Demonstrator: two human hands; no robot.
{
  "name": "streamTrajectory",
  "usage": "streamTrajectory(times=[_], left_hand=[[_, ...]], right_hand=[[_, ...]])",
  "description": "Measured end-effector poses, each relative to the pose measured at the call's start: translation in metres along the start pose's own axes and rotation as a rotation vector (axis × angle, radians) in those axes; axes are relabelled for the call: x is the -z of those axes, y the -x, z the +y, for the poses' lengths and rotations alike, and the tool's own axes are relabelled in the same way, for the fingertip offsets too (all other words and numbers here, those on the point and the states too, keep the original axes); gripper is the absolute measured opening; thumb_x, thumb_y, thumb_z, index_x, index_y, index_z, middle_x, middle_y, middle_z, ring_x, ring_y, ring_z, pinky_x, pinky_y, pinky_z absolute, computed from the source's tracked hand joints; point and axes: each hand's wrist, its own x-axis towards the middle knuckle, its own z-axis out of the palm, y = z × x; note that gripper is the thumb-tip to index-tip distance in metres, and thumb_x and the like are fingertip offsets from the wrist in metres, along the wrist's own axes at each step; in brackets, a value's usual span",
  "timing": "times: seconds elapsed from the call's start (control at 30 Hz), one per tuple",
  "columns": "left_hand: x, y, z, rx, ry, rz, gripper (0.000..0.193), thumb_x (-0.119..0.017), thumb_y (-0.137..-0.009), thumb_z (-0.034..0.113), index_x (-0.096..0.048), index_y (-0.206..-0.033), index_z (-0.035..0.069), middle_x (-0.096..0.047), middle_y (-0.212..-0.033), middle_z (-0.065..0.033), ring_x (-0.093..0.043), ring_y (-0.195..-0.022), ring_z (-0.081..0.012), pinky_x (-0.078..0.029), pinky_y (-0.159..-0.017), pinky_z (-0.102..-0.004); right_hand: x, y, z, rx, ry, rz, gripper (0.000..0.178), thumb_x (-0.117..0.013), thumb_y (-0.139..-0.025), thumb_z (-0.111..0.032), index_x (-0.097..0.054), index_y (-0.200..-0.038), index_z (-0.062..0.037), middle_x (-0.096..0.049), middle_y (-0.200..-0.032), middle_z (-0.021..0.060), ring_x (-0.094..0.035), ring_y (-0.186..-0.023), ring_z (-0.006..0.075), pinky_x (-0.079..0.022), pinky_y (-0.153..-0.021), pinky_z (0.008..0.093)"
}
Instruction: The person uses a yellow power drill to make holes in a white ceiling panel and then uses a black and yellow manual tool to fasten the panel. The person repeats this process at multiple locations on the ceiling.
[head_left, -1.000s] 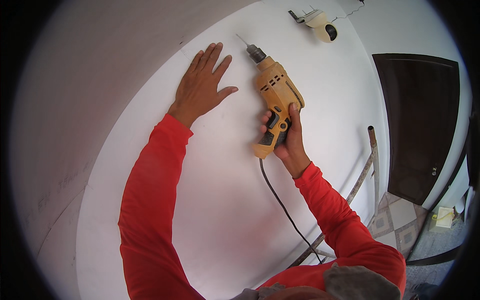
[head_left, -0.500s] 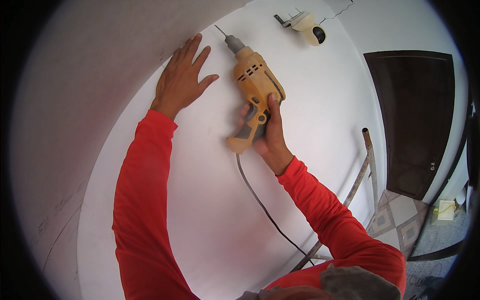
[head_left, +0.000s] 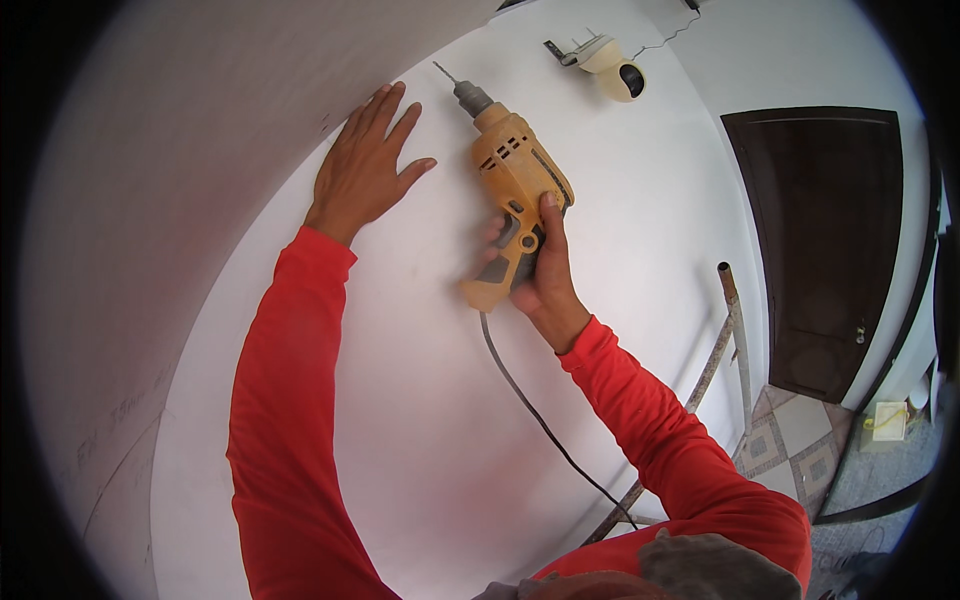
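Observation:
My right hand point(head_left: 546, 270) is wrapped round the handle of a yellow power drill point(head_left: 515, 165), thumb along its side. The drill points up and slightly left, and a thin drill bit point(head_left: 444, 72) sticks out of its grey chuck point(head_left: 472, 98). From the handle's base a dark power cord point(head_left: 530, 410) runs down to the right. My left hand point(head_left: 365, 165) is flat with fingers spread, by the corner where the white wall point(head_left: 430, 400) meets the wall on the left. It holds nothing.
A white dome security camera point(head_left: 622, 80) is mounted upper right, with a thin wire beside it. Rusty metal pipes point(head_left: 712, 365), like a scaffold or ladder frame, stand at right. Beyond are a dark brown door point(head_left: 820, 240), a tiled floor point(head_left: 800, 425) and a pale yellow box point(head_left: 888, 421).
Both hands and the drill sit slightly lower in the picture, while the view itself has shifted a little. My right hand keeps its grip, and my left hand stays spread.

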Motion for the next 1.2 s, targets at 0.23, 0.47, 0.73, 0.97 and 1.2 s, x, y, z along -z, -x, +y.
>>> streamTrajectory(times=[0.23, 0.47, 0.73, 0.97, 1.2], left_hand=[[0.007, -0.013, -0.004, 0.016, 0.019, -0.034, 0.062, -0.07, -0.095, 0.041, -0.054, -0.146, 0.011, -0.042, -0.159, -0.0112, -0.036, -0.148, -0.0307, -0.034, -0.122, -0.0429], [0.012, -0.006, 0.0, 0.02, 0.117, 0.034, 0.059, -0.076, -0.09, 0.035, -0.058, -0.141, 0.01, -0.058, -0.136, -0.0102, -0.052, -0.13, -0.0277, -0.044, -0.11, -0.0424], [0.039, 0.001, 0.027, 0.315, 1.144, 0.388, 0.048, -0.075, -0.095, 0.03, -0.062, -0.135, 0.007, -0.059, -0.078, 0.0007, -0.058, -0.07, -0.0122, -0.051, -0.069, -0.0293], [0.145, 0.105, 0.121, -0.076, 2.329, 0.603, 0.105, -0.048, -0.085, 0.087, -0.057, -0.133, -0.006, -0.054, -0.061, 0.0007, -0.051, -0.048, -0.0084, -0.043, -0.046, -0.0241], [0.233, 0.177, 0.143, -1.039, 2.723, 0.742, 0.065, -0.049, -0.098, 0.067, -0.068, -0.132, 0.015, -0.064, -0.069, -0.0117, -0.058, -0.05, -0.0162, -0.042, -0.047, -0.0282]], right_hand=[[0.017, 0.015, -0.003, -0.027, -0.06, 0.066, 0.061, -0.059, -0.096, -0.065, -0.058, -0.118, -0.0078, -0.064, -0.087, 0.0066, -0.066, -0.077, 0.015, -0.058, -0.061, 0.0297], [0.072, 0.093, -0.016, -0.06, 0.022, 0.123, 0.066, -0.057, -0.094, -0.071, -0.057, -0.118, -0.009, -0.063, -0.085, 0.006, -0.062, -0.077, 0.0153, -0.054, -0.061, 0.0289], [0.137, 0.258, -0.053, -0.052, 0.159, 0.173, 0.073, -0.054, -0.094, -0.074, -0.054, -0.127, -0.0091, -0.058, -0.084, 0.0053, -0.056, -0.076, 0.0171, -0.049, -0.062, 0.0309], [0.157, 0.393, -0.095, -0.027, 0.207, 0.287, 0.071, -0.064, -0.091, -0.068, -0.057, -0.124, -0.0054, -0.062, -0.086, 0.0076, -0.059, -0.071, 0.0178, -0.051, -0.058, 0.0298], [0.139, 0.468, -0.086, -0.084, 0.381, 0.339, 0.082, -0.064, -0.086, -0.076, -0.057, -0.132, -0.0076, -0.06, -0.084, 0.0046, -0.058, -0.075, 0.0158, -0.051, -0.062, 0.0283]])
